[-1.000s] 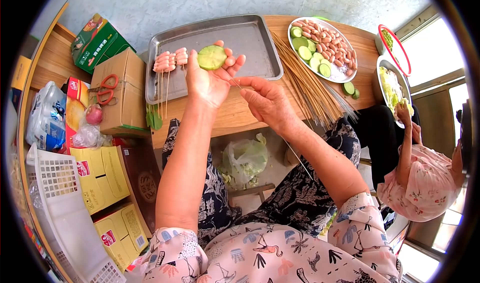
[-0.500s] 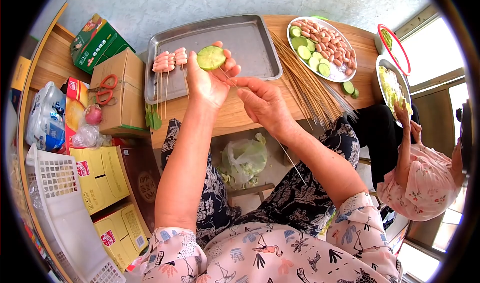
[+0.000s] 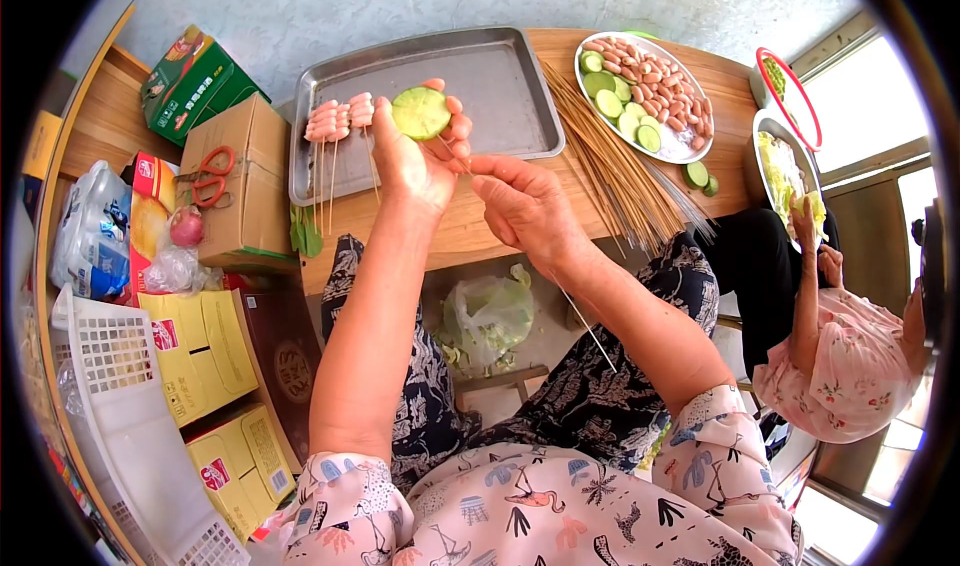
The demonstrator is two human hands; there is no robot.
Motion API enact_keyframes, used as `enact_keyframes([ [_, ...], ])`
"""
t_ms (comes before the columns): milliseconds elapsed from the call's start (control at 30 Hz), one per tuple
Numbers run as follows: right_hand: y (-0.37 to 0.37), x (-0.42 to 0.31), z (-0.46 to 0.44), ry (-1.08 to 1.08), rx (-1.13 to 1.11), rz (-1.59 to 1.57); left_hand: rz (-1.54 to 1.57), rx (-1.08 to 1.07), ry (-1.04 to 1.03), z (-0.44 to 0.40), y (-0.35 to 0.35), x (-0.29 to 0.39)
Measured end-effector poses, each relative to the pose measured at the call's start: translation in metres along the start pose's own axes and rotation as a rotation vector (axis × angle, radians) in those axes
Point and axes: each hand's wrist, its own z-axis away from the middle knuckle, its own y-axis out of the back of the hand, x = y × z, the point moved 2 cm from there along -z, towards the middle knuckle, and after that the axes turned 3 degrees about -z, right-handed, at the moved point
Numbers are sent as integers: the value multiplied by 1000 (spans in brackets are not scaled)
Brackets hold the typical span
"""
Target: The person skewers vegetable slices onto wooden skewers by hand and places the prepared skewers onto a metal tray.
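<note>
A green vegetable slice rests in my left hand, held between thumb and fingers over the front edge of a metal tray. My right hand pinches a thin skewer; its front end points up to the slice, and its tail passes under my right forearm. Whether the tip has entered the slice is hard to tell. Skewered pink sausage pieces lie at the tray's left. Right of the tray is a pile of bare skewers, beside an oval plate of sausages and green slices.
At the left are a green box, a cardboard box with red scissors, and a white basket. A plastic bag lies below the table. At right another person handles leaves in a bowl.
The skewer's front end has come up to the slice, and its tail has shifted left. Both hands have moved only slightly. The other person's hand has moved a little at the bowl.
</note>
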Motion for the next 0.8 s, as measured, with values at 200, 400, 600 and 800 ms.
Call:
enact_keyframes([
  [200,-3,4,-1,25,25,-30,-6,7,-15,1,-3,1],
  [400,-5,9,-2,85,7,-53,11,-14,-15,1,-3,1],
  [600,-6,11,-3,85,-19,-27,8,-47,-8,2,1,3],
  [800,-11,8,-6,74,-13,-2,-22,54,16,8,-10,1],
])
